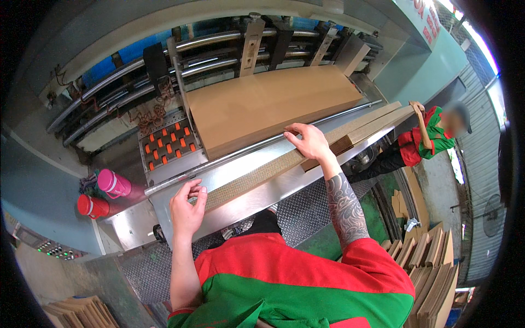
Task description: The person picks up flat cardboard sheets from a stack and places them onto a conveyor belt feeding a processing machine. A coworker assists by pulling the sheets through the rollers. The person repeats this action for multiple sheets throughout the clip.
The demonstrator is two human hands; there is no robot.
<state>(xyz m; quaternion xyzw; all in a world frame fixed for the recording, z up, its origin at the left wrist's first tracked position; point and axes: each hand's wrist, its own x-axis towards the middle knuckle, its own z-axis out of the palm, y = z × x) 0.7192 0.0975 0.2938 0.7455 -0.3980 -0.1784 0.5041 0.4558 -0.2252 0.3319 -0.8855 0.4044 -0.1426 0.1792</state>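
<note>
A long stack of corrugated cardboard sheets, with its fluted edges facing up, lies along the metal ledge in front of me. My left hand is at the stack's left end, fingers loosely bent and thumb apart. Farther right, my right hand reaches over the same stack with its fingers stretched leftward; its palm side is hidden. Beyond the ledge, a broad pile of flat brown cardboard sheets sits in the machine. Another cardboard bundle lies at the ledge's right end, where a co-worker's hand touches it.
A metal rail runs between ledge and pile. Orange rollers lie left of the pile. Pink and red lidded containers stand at left. More cardboard stacks stand at lower right. A co-worker stands at right.
</note>
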